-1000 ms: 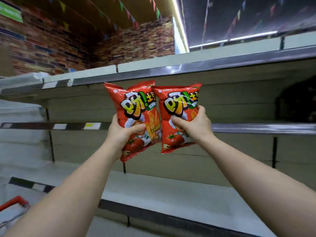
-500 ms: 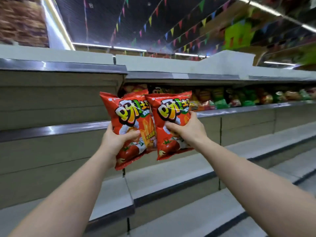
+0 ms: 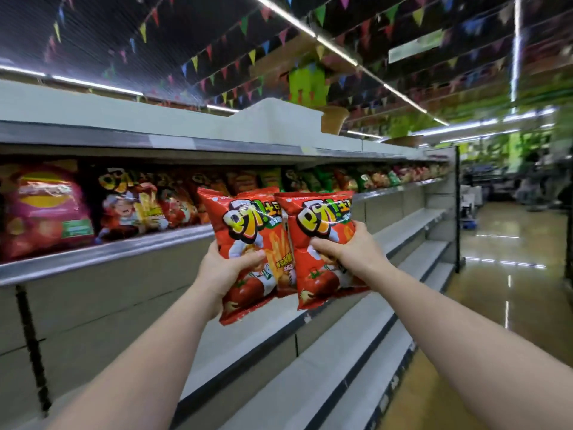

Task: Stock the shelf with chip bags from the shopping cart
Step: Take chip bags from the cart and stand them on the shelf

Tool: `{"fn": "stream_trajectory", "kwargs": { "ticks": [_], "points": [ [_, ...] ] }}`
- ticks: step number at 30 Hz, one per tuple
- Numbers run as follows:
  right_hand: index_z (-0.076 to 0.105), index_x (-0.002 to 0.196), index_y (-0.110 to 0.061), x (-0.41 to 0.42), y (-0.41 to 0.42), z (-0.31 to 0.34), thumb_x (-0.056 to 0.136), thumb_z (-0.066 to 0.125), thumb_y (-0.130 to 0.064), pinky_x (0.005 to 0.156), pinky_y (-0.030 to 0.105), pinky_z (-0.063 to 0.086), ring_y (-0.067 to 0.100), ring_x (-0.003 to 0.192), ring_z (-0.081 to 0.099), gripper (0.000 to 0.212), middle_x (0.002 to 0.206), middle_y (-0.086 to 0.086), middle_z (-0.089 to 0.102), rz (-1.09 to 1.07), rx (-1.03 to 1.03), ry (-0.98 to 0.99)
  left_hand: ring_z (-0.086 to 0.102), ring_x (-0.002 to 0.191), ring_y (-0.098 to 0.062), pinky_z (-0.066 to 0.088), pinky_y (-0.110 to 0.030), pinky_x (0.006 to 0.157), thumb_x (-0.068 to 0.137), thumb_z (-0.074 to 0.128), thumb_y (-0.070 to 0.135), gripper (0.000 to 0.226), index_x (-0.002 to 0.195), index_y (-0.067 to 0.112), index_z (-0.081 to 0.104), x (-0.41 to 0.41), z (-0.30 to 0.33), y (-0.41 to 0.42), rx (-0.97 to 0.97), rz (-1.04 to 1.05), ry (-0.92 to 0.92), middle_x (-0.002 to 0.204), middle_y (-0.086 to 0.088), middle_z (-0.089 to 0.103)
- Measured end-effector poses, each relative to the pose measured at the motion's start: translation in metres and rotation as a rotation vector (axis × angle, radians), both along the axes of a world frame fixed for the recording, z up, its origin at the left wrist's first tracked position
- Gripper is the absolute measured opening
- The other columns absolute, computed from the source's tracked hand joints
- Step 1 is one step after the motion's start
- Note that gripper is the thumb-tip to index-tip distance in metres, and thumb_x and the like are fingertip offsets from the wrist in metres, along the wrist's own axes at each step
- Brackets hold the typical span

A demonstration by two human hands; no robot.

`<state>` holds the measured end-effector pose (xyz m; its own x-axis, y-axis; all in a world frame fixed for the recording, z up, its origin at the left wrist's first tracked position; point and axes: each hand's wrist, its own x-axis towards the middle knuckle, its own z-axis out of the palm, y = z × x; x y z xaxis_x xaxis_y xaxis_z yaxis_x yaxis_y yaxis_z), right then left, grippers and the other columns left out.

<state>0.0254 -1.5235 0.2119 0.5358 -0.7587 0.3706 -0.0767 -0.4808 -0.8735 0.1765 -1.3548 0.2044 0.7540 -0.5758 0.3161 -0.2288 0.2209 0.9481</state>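
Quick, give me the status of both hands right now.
Left hand: closed, gripping the left red chip bag.
Right hand: closed, gripping the right red chip bag.

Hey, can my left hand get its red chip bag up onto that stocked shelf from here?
Probably yes. The left hand holds its red chip bag just in front of the stocked shelf, and nothing lies between them. The shelf looks packed with bags, so a free gap may be the harder part.
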Motion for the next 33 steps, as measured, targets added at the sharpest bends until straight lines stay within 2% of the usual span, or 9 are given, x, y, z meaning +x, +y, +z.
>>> {"fn": "stream_trajectory", "kwargs": {
  "ticks": [4,7,10,13,15,19,25,29,33],
  "points": [
    [0.044,0.124,-0.019,0.029,-0.057,-0.001,0.043,0.078,-0.067,0.096,0.04,0.047,0.02,0.106,0.06,0.1,0.117,-0.002,0.062,-0.078,-0.009,-0.003,0.071,0.088,-0.026,0.054,-0.044,0.087,0.066,0.083,0.018,0.055,0.114,0.021,0.058,0.036,0.004,-0.062,-0.012,-0.073,-0.02,0.101,-0.004,0.073],
    [0.047,0.121,-0.02,0.049,-0.098,0.003,0.05,0.078,-0.065,0.093,0.034,0.046,0.017,0.102,0.06,0.089,0.113,-0.006,0.063,-0.109,0.007,0.028,0.071,0.09,-0.026,0.053,-0.045,0.089,0.057,0.086,0.026,0.063,0.115,0.02,0.06,0.065,0.012,-0.108,-0.003,-0.096,-0.024,0.102,-0.004,0.073],
    [0.056,0.118,-0.023,0.066,-0.138,0.01,0.036,0.073,-0.072,0.092,0.036,0.05,0.017,0.098,0.064,0.097,0.11,-0.003,0.067,-0.145,-0.028,0.03,0.07,0.09,-0.026,0.054,-0.044,0.087,0.068,0.081,0.02,0.052,0.115,0.019,0.06,0.086,0.02,-0.154,-0.002,-0.146,-0.037,0.104,-0.007,0.072],
    [0.053,0.119,-0.02,0.075,-0.177,0.013,0.044,0.077,-0.066,0.095,0.039,0.049,0.02,0.104,0.061,0.091,0.113,0.0,0.063,-0.192,-0.006,0.013,0.07,0.09,-0.026,0.055,-0.04,0.083,0.064,0.083,0.021,0.062,0.119,0.02,0.056,0.098,0.024,-0.199,0.008,-0.181,-0.03,0.108,-0.007,0.071],
    [0.055,0.116,-0.021,0.078,-0.204,0.011,0.042,0.076,-0.068,0.093,0.039,0.05,0.018,0.099,0.063,0.09,0.109,-0.002,0.065,-0.191,0.0,0.014,0.07,0.089,-0.026,0.056,-0.038,0.079,0.068,0.08,0.017,0.057,0.119,0.02,0.055,0.102,0.023,-0.227,0.004,-0.191,-0.017,0.107,-0.006,0.071],
    [0.053,0.117,-0.021,0.081,-0.267,0.0,0.037,0.075,-0.071,0.092,0.041,0.051,0.019,0.098,0.064,0.096,0.108,-0.002,0.066,-0.188,0.026,-0.007,0.069,0.09,-0.027,0.054,-0.045,0.087,0.068,0.081,0.016,0.055,0.117,0.019,0.055,0.101,0.019,-0.287,0.022,-0.164,-0.019,0.105,-0.005,0.07],
    [0.056,0.116,-0.022,0.07,-0.383,-0.006,0.032,0.073,-0.073,0.09,0.039,0.052,0.017,0.095,0.065,0.099,0.106,-0.003,0.068,-0.154,0.023,-0.001,0.071,0.09,-0.027,0.054,-0.048,0.088,0.038,0.087,0.04,0.091,0.121,0.023,0.056,0.094,0.022,-0.39,0.036,-0.12,-0.02,0.11,-0.004,0.07],
    [0.056,0.118,-0.022,0.066,-0.462,0.005,0.04,0.074,-0.071,0.086,0.034,0.048,0.018,0.096,0.063,0.093,0.107,-0.002,0.067,-0.127,0.006,0.045,0.07,0.091,-0.028,0.053,-0.048,0.088,0.063,0.083,0.025,0.067,0.123,0.019,0.054,0.086,0.037,-0.453,-0.002,-0.039,-0.002,0.109,-0.006,0.07],
    [0.054,0.117,-0.023,0.079,-0.53,0.018,0.033,0.075,-0.075,0.092,0.043,0.051,0.021,0.096,0.065,0.101,0.107,-0.001,0.067,-0.088,0.0,0.031,0.07,0.088,-0.026,0.055,-0.042,0.083,0.07,0.08,0.02,0.054,0.119,0.017,0.057,0.089,0.053,-0.508,-0.019,0.014,0.012,0.106,-0.006,0.071]
  ]
}}
